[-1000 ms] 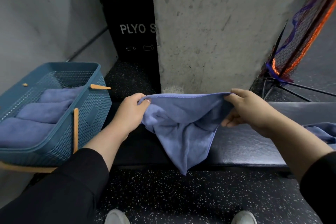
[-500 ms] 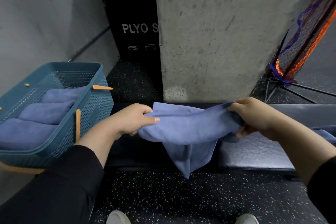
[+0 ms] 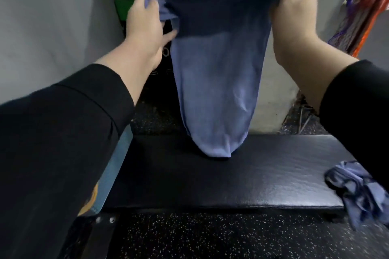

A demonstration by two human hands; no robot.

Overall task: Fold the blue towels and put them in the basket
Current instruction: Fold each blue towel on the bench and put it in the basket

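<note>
Blue towel (image 3: 216,90): held up by its top edge, hanging, bottom touching the black bench pad (image 3: 231,181); unfolded.
Left hand (image 3: 145,21): grips one top corner.
Right hand (image 3: 294,8): grips the other.
Second towel (image 3: 357,187): crumpled at bench's right end, remaining.
Basket (image 3: 113,170): mostly hidden by sleeve.

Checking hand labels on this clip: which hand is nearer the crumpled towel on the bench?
Right. The right hand grips the raised towel above the crumpled towel; the left hand is farther left.
</note>
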